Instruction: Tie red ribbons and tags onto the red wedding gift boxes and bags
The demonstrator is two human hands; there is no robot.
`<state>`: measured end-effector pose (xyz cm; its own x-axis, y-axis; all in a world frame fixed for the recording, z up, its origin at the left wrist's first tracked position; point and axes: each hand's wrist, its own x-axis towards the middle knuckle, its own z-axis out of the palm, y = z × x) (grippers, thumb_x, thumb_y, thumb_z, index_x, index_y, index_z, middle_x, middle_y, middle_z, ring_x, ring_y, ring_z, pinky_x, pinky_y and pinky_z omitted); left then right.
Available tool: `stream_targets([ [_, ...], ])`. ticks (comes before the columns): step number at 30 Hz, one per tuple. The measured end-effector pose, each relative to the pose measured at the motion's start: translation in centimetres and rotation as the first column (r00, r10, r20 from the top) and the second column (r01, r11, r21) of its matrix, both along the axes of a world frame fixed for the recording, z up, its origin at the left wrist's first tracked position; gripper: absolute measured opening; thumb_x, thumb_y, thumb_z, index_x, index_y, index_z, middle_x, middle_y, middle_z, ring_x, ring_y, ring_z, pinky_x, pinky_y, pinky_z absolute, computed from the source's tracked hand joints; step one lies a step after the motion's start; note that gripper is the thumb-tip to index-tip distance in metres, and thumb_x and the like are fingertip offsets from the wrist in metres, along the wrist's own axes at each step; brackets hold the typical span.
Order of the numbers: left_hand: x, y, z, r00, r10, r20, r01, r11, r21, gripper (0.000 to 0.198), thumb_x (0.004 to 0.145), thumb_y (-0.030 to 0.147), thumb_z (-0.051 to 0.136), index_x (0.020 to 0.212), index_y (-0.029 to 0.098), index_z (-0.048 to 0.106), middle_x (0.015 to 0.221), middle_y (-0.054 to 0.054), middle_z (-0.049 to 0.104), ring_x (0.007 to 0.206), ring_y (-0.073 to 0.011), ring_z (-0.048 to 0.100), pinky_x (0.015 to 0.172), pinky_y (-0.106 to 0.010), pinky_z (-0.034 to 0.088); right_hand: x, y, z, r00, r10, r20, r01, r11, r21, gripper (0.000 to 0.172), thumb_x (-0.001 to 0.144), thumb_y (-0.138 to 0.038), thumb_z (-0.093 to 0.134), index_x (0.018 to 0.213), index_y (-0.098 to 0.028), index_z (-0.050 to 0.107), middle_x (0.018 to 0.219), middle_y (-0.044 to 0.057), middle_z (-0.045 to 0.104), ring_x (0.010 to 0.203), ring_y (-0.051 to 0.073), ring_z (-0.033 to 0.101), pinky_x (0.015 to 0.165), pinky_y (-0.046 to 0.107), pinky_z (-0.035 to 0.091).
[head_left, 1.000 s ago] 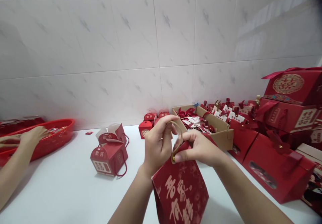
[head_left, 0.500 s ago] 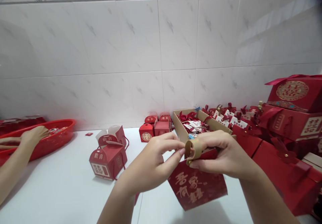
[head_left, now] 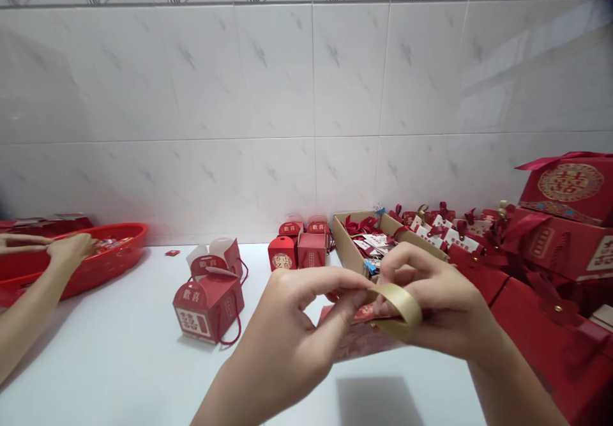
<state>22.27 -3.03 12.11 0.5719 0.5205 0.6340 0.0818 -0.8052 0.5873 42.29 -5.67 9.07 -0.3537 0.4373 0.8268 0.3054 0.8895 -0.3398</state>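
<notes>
My left hand (head_left: 297, 330) and my right hand (head_left: 438, 304) meet above the white table (head_left: 119, 362), both pinching a red paper gift bag (head_left: 357, 336) by its top edge. The bag lies tipped nearly flat, seen edge-on, and most of it is hidden behind my hands. Its gold ribbon handle (head_left: 400, 301) loops over my right fingers. My left thumb and forefinger close on the bag's rim beside the handle.
Small red favour boxes (head_left: 208, 298) stand at centre left, more (head_left: 299, 247) near the tiled wall. A cardboard tray (head_left: 352, 253) with ribbons and tags, and stacked red gift boxes (head_left: 560, 221), fill the right. Another person's hands (head_left: 67, 250) reach into a red basket (head_left: 115, 247) at left.
The bag has swung from hanging upright with its gold lettering showing to lying nearly flat. My hands have shifted lower and to the right, and the handle now loops over my right fingers.
</notes>
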Motion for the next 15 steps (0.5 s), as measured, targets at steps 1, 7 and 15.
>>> stream_targets([
  [1,-0.03,-0.06,-0.03,1.0,0.009,0.007,-0.009,1.0,0.01,0.021,0.083,0.014,0.056,0.09,0.027,0.071,0.079,0.003,0.073,0.07,-0.0149,0.067,0.063,-0.023,0.056,-0.03,-0.05,-0.09,1.0,0.005,0.002,-0.005,1.0,-0.009,0.018,0.076,-0.006,0.067,0.084,-0.022,0.069,0.088,0.003,0.046,0.069,0.01,0.058,0.059,0.023,0.053],
  [7,-0.03,-0.43,-0.09,1.0,0.009,0.004,-0.009,1.0,0.017,0.025,0.084,0.013,0.056,0.094,0.029,0.072,0.083,0.002,0.074,0.074,-0.0168,0.069,0.063,-0.024,0.058,0.06,-0.26,-0.6,1.0,0.021,-0.003,-0.021,1.0,-0.021,0.023,0.075,-0.005,0.068,0.088,-0.024,0.068,0.088,0.002,0.046,0.07,0.011,0.057,0.057,0.023,0.053],
  [15,-0.13,-0.56,-0.01,1.0,0.018,0.004,-0.018,0.999,0.032,0.033,0.082,0.01,0.056,0.098,0.034,0.071,0.082,0.004,0.074,0.074,-0.0161,0.069,0.067,-0.024,0.059,0.3,-0.49,-0.54,0.998,-0.036,0.053,0.036,0.999,0.003,0.023,0.075,-0.008,0.068,0.089,-0.027,0.068,0.083,0.002,0.049,0.07,0.012,0.055,0.057,0.024,0.049],
])
